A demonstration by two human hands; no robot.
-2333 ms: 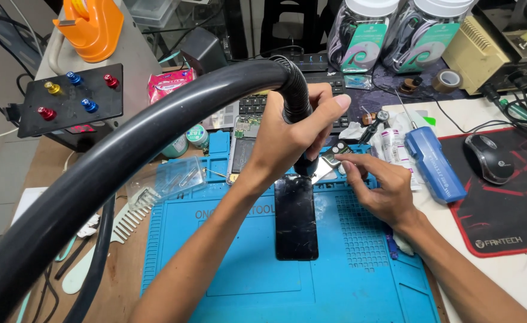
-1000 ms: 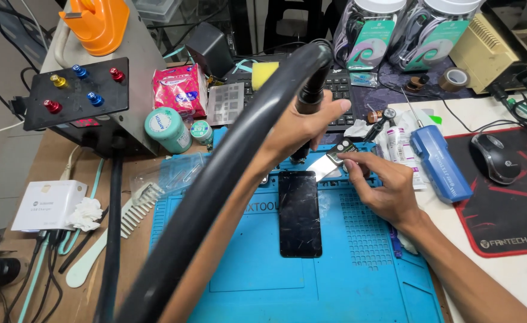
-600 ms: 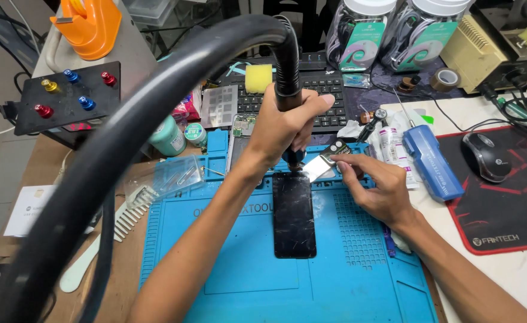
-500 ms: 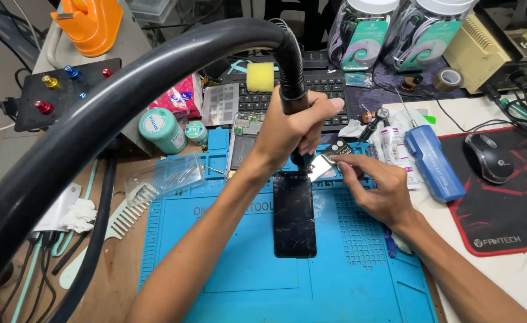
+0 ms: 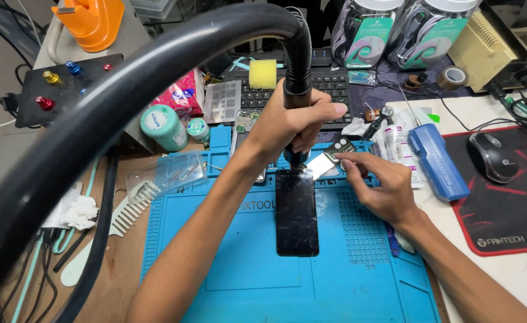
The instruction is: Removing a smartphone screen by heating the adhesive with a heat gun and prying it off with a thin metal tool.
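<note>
A cluttered repair worktop [image 5: 514,281] carries a blue ribbed rubber mat [image 5: 227,263], its surface moulded with small trays and a dimpled grid. Flat at the mat's centre lies a black phone [image 5: 297,212], a glossy slab, screen scratched, long side running away from the viewer. The left hand [image 5: 290,122] has its fingers clamped round the grip of a hot-air nozzle [image 5: 297,157], which points down at the phone's far edge and trails a thick, smooth black hose [image 5: 114,101] arching over the left of the view. The right hand [image 5: 380,188] pinches, fingers together, a thin shiny metal blade [image 5: 323,164] laid against that same far edge. The step in hand appears to be warming the far edge while the blade seeks the seam; the next move likely calls for steady heat and a shallow, gentle push. Beyond stand a blue plastic case [image 5: 437,158], a black keyboard [image 5: 311,96], a yellow sponge [image 5: 263,73] and clear jars [image 5: 419,30].
</note>
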